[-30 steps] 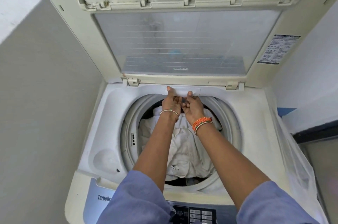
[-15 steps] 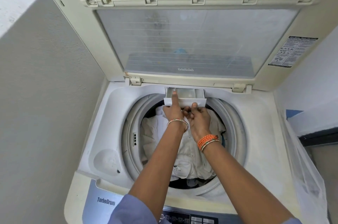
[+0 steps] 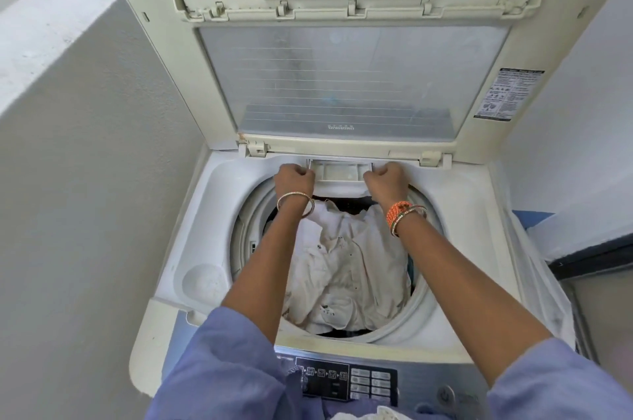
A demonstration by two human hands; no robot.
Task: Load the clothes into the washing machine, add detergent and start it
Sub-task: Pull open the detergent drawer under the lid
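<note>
A top-loading washing machine (image 3: 472, 234) stands with its lid (image 3: 346, 77) raised. White clothes (image 3: 346, 265) fill the drum. At the back rim, a white detergent drawer (image 3: 339, 173) is pulled out over the drum. My left hand (image 3: 294, 180) grips the drawer's left end with curled fingers. My right hand (image 3: 387, 181) grips its right end the same way. Both forearms reach across the drum opening.
The control panel (image 3: 346, 382) with buttons runs along the front edge, with a power button (image 3: 445, 395) to its right. A grey wall (image 3: 85, 214) is close on the left. A clear plastic cover (image 3: 534, 265) hangs over the machine's right side. A round recess (image 3: 205, 284) sits front left.
The drawer was shut a second ago, then came out. My hands have moved apart from its middle to its two ends and closed round them.
</note>
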